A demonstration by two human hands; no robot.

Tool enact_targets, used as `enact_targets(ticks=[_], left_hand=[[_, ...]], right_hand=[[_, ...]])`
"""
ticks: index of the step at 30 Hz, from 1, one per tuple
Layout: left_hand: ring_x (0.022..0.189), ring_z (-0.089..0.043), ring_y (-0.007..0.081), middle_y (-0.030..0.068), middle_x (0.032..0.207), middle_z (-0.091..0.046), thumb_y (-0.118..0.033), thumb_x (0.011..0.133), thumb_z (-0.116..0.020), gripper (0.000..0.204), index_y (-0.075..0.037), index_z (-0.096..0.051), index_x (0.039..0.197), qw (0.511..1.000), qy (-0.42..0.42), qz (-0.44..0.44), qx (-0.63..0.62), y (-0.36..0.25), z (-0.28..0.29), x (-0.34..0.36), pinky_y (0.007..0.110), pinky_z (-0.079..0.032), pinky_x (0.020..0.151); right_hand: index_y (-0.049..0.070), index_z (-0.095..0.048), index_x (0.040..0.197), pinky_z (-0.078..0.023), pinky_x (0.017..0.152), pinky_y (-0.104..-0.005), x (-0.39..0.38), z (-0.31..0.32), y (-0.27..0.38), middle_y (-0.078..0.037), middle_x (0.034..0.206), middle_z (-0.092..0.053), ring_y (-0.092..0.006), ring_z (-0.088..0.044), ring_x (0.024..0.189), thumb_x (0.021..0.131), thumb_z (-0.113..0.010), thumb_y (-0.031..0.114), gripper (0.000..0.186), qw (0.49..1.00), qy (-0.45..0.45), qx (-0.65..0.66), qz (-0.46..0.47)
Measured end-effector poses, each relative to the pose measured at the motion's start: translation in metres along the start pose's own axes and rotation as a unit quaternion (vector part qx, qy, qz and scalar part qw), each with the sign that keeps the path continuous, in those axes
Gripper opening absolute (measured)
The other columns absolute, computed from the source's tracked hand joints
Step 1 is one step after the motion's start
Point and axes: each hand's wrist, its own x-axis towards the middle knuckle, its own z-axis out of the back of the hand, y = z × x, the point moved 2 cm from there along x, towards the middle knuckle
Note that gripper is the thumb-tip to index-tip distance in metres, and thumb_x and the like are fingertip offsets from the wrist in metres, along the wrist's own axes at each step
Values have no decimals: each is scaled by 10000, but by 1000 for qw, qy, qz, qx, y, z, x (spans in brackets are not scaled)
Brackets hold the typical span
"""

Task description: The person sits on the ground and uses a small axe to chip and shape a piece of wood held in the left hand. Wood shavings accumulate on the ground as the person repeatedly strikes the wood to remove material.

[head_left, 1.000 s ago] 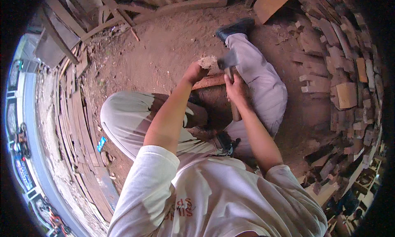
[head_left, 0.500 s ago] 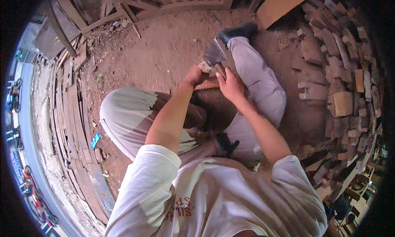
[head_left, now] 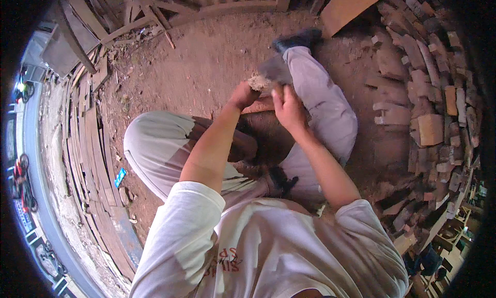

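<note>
My left hand (head_left: pixel 244 95) is closed around a pale, frayed, fibrous piece (head_left: pixel 259 82) whose rough end sticks out beyond the fingers. Just to its right, my right hand (head_left: pixel 290 111) grips the short handle of a broad-bladed hand tool (head_left: pixel 274 69). Its dark, flaring blade points away from me, blurred by motion, and appears close to the frayed end. Whether they touch, I cannot tell. Below the hands lies a brown wooden piece (head_left: pixel 258 107), partly hidden between my legs.
I sit on a dirt floor (head_left: pixel 206 55), my right leg (head_left: pixel 330 101) stretched forward and my left knee (head_left: pixel 155 135) bent. Stacked wood blocks (head_left: pixel 395 114) line the right side. Long planks (head_left: pixel 95 143) and a blue wrapper (head_left: pixel 120 177) lie left. A tan board (head_left: pixel 354 8) leans far right.
The tool's blade has shifted slightly right and down and is now blurred. More of the pale frayed end shows above my left hand. Both hands keep their grip.
</note>
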Motion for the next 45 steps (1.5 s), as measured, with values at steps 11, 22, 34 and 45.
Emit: enact_targets(ticks=[11,22,34,45], left_hand=[[1003,-603,386,164,1066,-658,-193,843,-599,253,-123,-636,1083,955,11,-13,296,-64,-23,-18,444,-502,811],[1029,-603,382,158,1084,-655,-160,829,-617,284,-122,-626,1110,955,-14,-56,290,-56,-18,-13,430,-501,841],[945,-622,392,186,977,-664,-141,794,-608,258,-115,-630,1050,990,2,-19,138,-6,-12,-6,451,-507,773],[992,-612,371,151,1060,-661,-140,796,-642,287,-112,-641,1081,981,24,-29,190,-36,-29,-11,421,-501,838]], right_hand=[[20,-535,911,-436,519,-291,38,78,68,-22,620,-516,-99,-511,549,972,-526,198,188,963,-94,254,-10],[-32,-554,935,-478,590,-351,24,40,22,-85,707,-599,-168,-589,630,933,-580,201,234,990,-26,131,33],[12,-569,808,-451,536,-270,-6,-20,-23,-35,661,-583,-97,-567,570,921,-564,133,166,1000,19,13,10],[34,-532,889,-443,519,-261,49,63,67,-56,712,-574,-119,-546,571,943,-565,142,125,882,-45,469,-6]])
